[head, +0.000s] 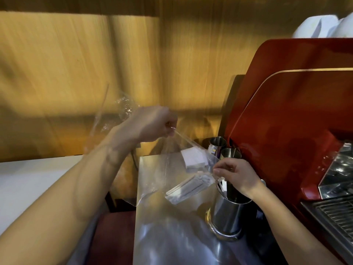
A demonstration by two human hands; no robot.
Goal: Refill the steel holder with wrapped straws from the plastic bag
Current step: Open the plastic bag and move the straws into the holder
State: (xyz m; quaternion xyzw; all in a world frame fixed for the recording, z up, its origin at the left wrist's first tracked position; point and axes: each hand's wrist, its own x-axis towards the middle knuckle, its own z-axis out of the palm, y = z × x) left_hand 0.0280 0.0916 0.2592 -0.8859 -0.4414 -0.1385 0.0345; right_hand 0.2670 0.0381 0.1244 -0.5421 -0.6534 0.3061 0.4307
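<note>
**Desk:** Fingers (169, 122) first. What are they doing?

**Photographer:** Those of the left hand (148, 124) are pinched closed on the top edge of the clear plastic bag (172, 159), lifting it so it hangs slanted toward the right. The right hand (236, 175) sits over the mouth of the steel holder (228, 209), fingers curled closed at the bag's lower opening; whether they grip film or straws, I cannot tell.

**Desk:** And the wrapped straws (188, 188)?

**Photographer:** Inside the bag, a loose bundle in white paper sleeves, sloping down toward the holder's rim. A few ends already show inside it.

**Desk:** How will it all handle?

**Photographer:** Likely light and slippery. The film is thin, limp and crinkled, so holding its edge and tipping seems sensible. The straws look stiff but their paper could crease; best taken mid-bundle.

**Desk:** Surroundings?

**Photographer:** Shiny metal counter (152, 188), two steel cups (217, 143) farther back, a glossy red espresso machine (286, 111) at right, and wood-grain panelling (76, 73) beyond.
</note>
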